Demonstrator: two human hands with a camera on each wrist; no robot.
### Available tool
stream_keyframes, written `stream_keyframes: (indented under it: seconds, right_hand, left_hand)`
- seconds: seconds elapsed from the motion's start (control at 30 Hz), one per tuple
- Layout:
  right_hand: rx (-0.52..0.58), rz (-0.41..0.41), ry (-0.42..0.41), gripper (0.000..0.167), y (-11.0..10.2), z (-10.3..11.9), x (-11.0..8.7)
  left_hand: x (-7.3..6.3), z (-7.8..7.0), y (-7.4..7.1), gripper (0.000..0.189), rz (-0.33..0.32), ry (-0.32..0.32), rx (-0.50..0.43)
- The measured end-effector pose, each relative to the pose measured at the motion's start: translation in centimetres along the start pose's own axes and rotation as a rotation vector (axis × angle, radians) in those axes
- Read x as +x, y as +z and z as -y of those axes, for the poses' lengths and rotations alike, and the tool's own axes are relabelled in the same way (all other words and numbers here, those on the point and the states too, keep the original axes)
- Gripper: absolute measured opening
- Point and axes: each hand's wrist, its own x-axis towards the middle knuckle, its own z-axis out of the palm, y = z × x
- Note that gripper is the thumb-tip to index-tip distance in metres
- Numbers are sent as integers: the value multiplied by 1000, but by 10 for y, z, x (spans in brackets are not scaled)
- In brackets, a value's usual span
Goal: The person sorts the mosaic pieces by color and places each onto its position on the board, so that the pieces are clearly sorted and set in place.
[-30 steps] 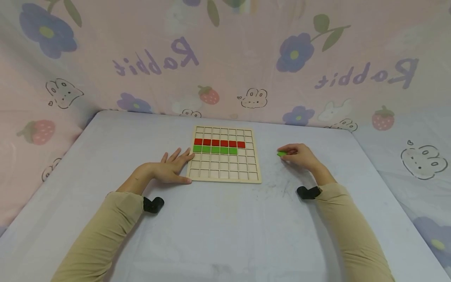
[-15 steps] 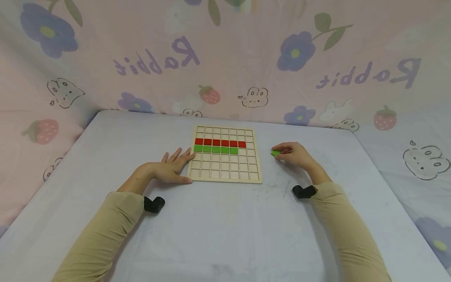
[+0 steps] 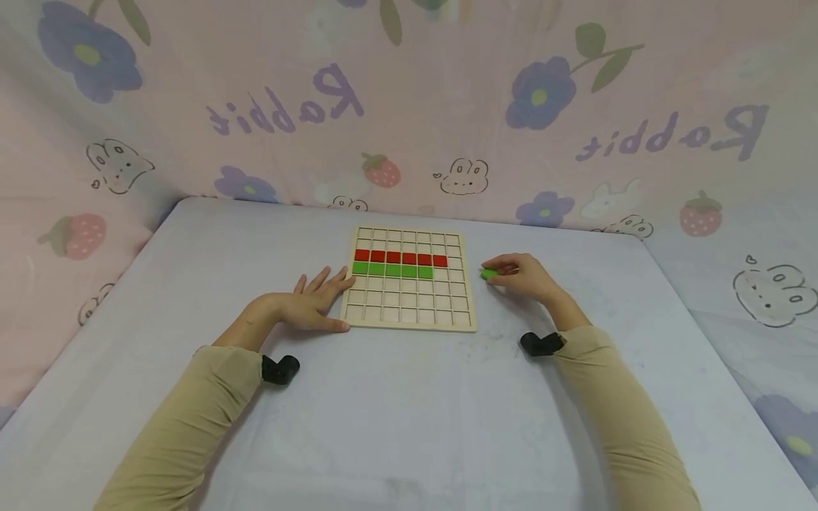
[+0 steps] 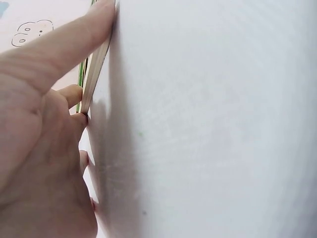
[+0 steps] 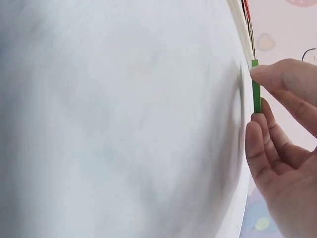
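A wooden grid board [image 3: 409, 328] lies flat on the white table. One of its rows holds several red tiles [image 3: 393, 257], and the row just nearer holds several green tiles [image 3: 393, 270]; the other squares show bare wood. My left hand [image 3: 305, 306] is spread with straight fingers, its fingertips and thumb touching the board's left edge. To the right of the board, my right hand [image 3: 525, 277] pinches a loose green tile [image 3: 488, 274] between thumb and fingers. In the right wrist view that green tile [image 5: 256, 89] is seen edge-on, held above the table.
The white table [image 3: 409, 411] stretches around the board on all sides. A pink printed curtain [image 3: 409, 106] hangs behind it. Black wrist cameras [image 3: 280, 370] sit at both cuffs.
My right hand has moved left with the green tile, closer to the board's right edge. The left hand and the tiles on the board stay where they were.
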Motion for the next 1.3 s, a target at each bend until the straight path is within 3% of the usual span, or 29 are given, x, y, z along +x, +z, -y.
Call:
stream_keyframes:
  seconds: [1.3]
  right_hand:
    - [45,49,-120,35,29,37,18]
  left_hand:
    - [2,1,1,93,0,-7,2]
